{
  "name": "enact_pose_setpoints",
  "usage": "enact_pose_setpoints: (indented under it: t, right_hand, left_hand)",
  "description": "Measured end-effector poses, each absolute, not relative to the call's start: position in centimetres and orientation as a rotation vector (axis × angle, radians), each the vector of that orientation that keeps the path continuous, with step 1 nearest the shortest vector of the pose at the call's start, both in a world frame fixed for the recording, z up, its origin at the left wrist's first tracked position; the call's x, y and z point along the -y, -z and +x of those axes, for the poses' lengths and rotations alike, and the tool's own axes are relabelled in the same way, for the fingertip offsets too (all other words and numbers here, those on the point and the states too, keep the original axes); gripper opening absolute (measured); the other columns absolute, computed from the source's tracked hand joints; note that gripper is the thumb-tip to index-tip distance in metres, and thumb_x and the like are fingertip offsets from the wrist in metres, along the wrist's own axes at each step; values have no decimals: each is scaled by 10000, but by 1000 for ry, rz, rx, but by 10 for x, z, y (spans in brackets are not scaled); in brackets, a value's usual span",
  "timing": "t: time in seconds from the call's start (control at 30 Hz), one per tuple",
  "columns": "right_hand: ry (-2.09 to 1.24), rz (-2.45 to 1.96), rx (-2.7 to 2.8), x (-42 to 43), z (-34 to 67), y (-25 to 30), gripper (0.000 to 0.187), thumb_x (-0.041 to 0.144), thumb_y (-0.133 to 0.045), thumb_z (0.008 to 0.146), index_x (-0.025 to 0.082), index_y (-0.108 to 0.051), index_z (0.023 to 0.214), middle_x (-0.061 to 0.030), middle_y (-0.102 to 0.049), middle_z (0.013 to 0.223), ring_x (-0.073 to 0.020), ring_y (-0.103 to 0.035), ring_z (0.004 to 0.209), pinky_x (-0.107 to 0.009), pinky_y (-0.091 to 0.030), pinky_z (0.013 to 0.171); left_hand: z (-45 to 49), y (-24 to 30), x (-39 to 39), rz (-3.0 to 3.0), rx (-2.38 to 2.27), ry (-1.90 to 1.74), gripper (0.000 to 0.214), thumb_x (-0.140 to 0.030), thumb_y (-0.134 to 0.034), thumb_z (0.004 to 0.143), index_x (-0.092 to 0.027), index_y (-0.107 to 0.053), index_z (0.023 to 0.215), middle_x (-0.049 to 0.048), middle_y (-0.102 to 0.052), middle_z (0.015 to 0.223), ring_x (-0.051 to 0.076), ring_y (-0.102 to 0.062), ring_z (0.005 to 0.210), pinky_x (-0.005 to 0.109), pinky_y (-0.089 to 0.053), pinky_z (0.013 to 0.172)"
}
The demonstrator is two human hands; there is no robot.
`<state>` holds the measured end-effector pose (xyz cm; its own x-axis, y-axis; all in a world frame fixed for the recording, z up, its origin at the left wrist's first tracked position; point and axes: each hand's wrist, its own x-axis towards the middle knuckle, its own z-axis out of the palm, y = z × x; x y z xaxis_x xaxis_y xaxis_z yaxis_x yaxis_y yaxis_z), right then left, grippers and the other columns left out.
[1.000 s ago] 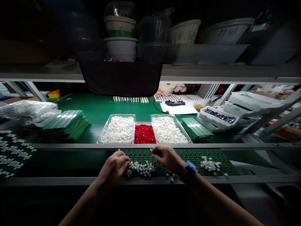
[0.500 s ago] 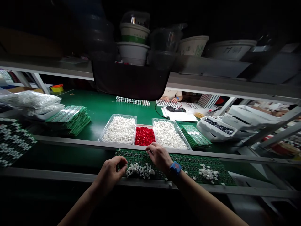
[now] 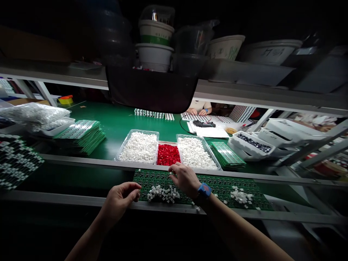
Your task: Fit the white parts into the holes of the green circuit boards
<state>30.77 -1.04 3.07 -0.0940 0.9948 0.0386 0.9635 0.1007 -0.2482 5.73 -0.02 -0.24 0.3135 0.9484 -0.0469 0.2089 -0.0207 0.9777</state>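
Note:
A green circuit board panel (image 3: 217, 181) lies in front of me along the bench edge. My right hand (image 3: 186, 179), with a blue band at the wrist, is over its upper middle, thumb and fingers pinched on a small white plastic part. My left hand (image 3: 118, 201) is beside the panel's left end, its thumb and forefinger close together; whatever is between them is too small to make out. Between the hands lies a loose heap of white plastic parts (image 3: 163, 194) on the panel. A smaller white heap (image 3: 241, 197) sits toward its right end.
Behind a metal rail (image 3: 108, 161) stand a left tray of white parts (image 3: 119, 158), a red-part tray (image 3: 168, 155) and a right white-part tray (image 3: 218, 167). Stacked boards (image 3: 81, 136) lie left, more boards (image 3: 227, 155) right. A shelf (image 3: 231, 95) hangs overhead. A co-worker (image 3: 199, 107) sits opposite.
My left hand has drawn back leftward and slightly down, away from the white heap. My right hand stays at nearly the same spot over the panel. The view has shifted slightly.

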Motion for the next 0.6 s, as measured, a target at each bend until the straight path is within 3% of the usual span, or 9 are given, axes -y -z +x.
enact_pose_setpoints:
  t: [0.17,0.37,0.6]
  right_hand:
    - [-405,-1956,2285,22,302,-39,106,201,-615,766,181,-698,828,-52,-691,816,-180,-611,764,-247,-380,645]
    - [-410,-1973,2281,21,295,-34,166,134,-553,735,187,-710,737,-62,-715,781,-188,-627,712,-257,-363,605]
    - [-469,-1931,2328,18,297,-34,196,110,-549,737,173,-730,775,-85,-722,845,-199,-643,780,-254,-392,654]
  left_hand:
    - [56,0,-9,1635,-1205,-859,231,-351,-671,678,-149,-697,786,39,-711,704,179,-656,657,248,-520,614]
    - [66,8,-28,1864,-1225,-906,228,-328,-598,775,-155,-628,920,19,-686,703,171,-653,647,263,-519,631]
    - [84,4,-50,2530,-1258,-908,181,-203,-473,878,-162,-647,848,72,-659,846,209,-617,821,340,-489,792]
